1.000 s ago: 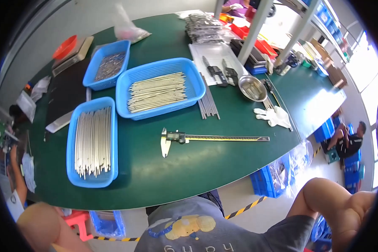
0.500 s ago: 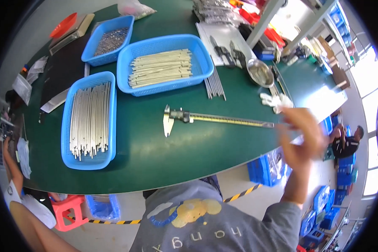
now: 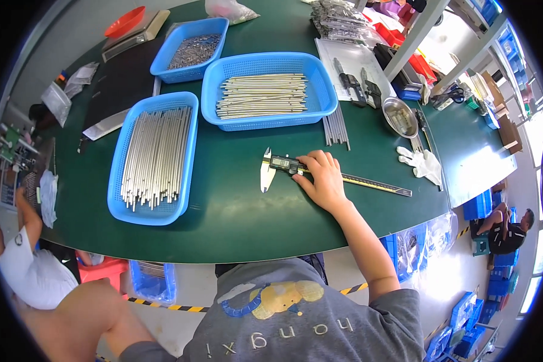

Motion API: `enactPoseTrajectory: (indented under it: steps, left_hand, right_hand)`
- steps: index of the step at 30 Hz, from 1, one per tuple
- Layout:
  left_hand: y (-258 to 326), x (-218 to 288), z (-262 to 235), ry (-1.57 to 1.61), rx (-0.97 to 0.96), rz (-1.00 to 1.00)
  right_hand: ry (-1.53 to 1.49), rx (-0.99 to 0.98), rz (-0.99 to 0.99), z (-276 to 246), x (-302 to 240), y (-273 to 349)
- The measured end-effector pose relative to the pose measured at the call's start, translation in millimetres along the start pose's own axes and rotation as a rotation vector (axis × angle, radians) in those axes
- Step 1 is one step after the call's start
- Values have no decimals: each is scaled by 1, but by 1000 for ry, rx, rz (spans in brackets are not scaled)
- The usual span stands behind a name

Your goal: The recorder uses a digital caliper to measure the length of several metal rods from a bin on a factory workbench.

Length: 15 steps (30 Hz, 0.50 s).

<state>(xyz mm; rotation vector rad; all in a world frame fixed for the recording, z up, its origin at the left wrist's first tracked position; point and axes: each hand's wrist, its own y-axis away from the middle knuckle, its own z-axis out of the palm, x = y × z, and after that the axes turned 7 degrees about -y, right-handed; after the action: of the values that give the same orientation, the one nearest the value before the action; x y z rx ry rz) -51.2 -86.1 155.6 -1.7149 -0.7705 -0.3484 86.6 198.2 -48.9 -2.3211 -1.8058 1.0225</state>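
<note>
A digital caliper (image 3: 368, 182) with a black display head lies on the green table, its jaws toward the left and its long scale running right. My right hand (image 3: 324, 180) grips it just right of the display, thumb on the near side and fingers over the far side. Of my left arm, only the bent elbow shows at the lower left; the hand is out of view. Left of the caliper stands a blue basket (image 3: 190, 157) of slim metal rods (image 3: 154, 158). Beyond it, another blue basket (image 3: 268, 123) holds paler rods (image 3: 262, 95).
Farther back are a blue basket of small metal parts (image 3: 194, 50) and a scale with a red tray (image 3: 125, 22). To the right lie loose grey rods (image 3: 336, 127), micrometers (image 3: 351, 83), a metal bowl (image 3: 400, 117) and white gloves (image 3: 420, 163). A co-worker (image 3: 33, 259) sits at left.
My right hand has come in from the right, past the scale's end, and taken hold of the caliper near its display. The view has shifted, so the table's contents appear farther right.
</note>
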Motion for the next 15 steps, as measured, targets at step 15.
enactPoseTrajectory:
  steps: [15]
  left_hand:
    - [143, -97, 151, 580, -995, -912]
  right_hand:
    - [-190, -174, -96, -14, -28, -6]
